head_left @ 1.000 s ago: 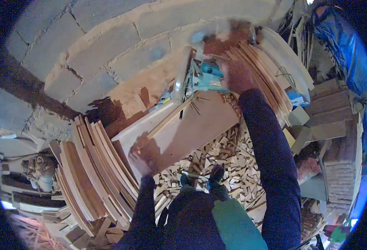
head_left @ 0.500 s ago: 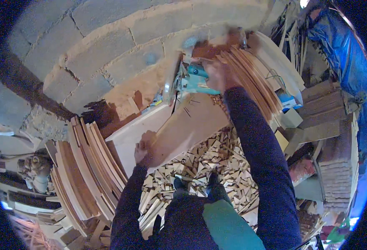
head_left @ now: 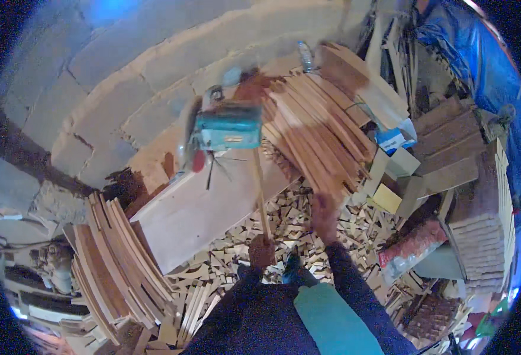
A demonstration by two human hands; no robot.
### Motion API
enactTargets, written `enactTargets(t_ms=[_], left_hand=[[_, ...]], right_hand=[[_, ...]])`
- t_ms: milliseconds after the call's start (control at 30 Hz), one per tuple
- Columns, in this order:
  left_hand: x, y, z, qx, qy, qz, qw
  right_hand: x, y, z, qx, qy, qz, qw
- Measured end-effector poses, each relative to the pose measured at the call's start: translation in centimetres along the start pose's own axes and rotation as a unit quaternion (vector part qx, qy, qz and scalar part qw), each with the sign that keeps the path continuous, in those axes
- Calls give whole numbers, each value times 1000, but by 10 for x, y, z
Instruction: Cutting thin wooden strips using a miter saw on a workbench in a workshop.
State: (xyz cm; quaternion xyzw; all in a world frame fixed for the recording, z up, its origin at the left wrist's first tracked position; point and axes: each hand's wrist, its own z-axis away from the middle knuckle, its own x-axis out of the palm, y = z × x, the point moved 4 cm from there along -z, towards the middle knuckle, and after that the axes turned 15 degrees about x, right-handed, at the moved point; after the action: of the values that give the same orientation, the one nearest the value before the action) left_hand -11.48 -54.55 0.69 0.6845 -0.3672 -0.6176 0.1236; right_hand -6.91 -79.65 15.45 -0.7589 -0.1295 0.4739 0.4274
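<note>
In front of my body, my left hand (head_left: 262,253) is closed around the near end of a narrow wooden strip (head_left: 260,192). The strip runs away from me, its far end by a teal machine (head_left: 228,130) that stands on a pale board (head_left: 198,216). What joins the strip and the machine, if anything, I cannot make out. My right hand (head_left: 325,218) is raised over the wood offcuts, fingers stretched away from me and slightly blurred, with nothing seen in it. Its fingertips are close to the near end of a stack of reddish wooden strips (head_left: 314,127).
Wood offcuts (head_left: 290,207) cover the floor around my feet. Long curved boards (head_left: 115,254) are stacked at the left. A block wall (head_left: 171,71) rises behind. On the right are cardboard boxes (head_left: 402,163), a red-and-clear bag (head_left: 411,248) and a blue tarp (head_left: 473,53).
My right hand has left the machine and come back toward me. My left hand has moved right, off the broad wooden piece on the board, and now grips a strip. The view has shifted.
</note>
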Motion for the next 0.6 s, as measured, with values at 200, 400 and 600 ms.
enactTargets(t_ms=[200,400,600], left_hand=[[43,61,9,-26,7,235,972],[49,144,-71,-47,6,333,942],[101,229,-243,26,186,453,871]], right_hand=[[36,105,64,221,-225,-240,918],[-19,105,53,100,-34,-163,981],[-88,166,53,131,-80,-105,983]])
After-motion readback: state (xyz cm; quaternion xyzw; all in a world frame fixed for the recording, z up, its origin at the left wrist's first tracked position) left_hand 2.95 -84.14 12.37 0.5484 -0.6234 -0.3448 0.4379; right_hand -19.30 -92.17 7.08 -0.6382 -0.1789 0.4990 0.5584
